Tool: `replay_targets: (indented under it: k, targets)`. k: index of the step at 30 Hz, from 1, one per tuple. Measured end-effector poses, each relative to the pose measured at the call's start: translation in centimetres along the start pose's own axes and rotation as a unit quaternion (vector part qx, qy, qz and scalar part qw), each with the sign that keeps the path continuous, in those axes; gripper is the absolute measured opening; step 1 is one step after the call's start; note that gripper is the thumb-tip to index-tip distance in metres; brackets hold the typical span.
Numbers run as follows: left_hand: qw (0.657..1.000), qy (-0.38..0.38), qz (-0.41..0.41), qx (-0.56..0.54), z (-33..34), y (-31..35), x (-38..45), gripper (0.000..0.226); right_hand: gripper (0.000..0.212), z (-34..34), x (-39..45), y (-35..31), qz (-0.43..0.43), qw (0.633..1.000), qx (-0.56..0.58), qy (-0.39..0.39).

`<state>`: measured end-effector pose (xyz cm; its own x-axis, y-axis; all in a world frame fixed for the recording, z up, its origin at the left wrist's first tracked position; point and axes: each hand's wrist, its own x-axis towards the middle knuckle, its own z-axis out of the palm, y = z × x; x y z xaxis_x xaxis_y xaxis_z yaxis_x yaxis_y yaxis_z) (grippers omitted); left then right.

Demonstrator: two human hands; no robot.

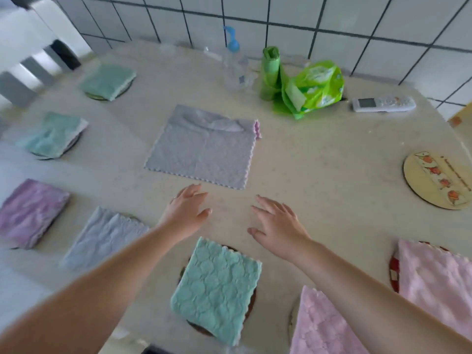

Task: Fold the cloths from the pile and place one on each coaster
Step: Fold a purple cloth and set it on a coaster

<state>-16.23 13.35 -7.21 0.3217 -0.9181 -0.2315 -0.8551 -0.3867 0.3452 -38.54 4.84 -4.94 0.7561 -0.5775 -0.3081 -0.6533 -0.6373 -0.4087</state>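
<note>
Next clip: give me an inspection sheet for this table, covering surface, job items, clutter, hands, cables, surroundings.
Surface: pale speckled table.
Job's things: grey cloth spread flat at centre, far edge rumpled; seven folded cloths on coasters, such as the teal cloth; bare coaster on the right.
Clutter: spray bottle, green roll, green packet, remote.
Hands: left hand and right hand open, holding nothing, short of the grey cloth.
Cables: nothing seen.
Surroundings: tiled wall, white chair.
</note>
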Motion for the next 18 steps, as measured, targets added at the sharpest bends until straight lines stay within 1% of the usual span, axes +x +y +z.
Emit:
replay_targets:
  k: [2, 8, 10, 13, 18]
  targets:
    - [0.999, -0.006, 0.016, 0.036, -0.1, -1.2, 0.9, 0.053, 0.062, 0.2, 2.4, -1.2, 0.009, 1.0, -0.004, -0.016]
    - [0.99, -0.042, 0.071, 0.112, -0.6, -3.4, 3.7, 0.061, 0.055, 0.5, 7.4, -3.1, 0.043, 0.998, -0.04, -0.037]
    - [0.989, -0.037, 0.08, 0.119, -0.7, -4.2, 4.3, 0.063, 0.055, 0.4, 8.2, -3.2, 0.058, 0.996, -0.051, -0.034]
    - [0.987, -0.025, 0.092, 0.126, -0.9, -5.5, 5.1, 0.062, 0.061, 0.2, 8.9, -3.2, 0.078, 0.994, -0.064, -0.033]
    - [0.988, 0.018, 0.068, 0.135, -2.0, -8.0, 6.1, 0.057, 0.059, -0.5, 9.3, -3.8, 0.103, 0.995, -0.016, 0.001]
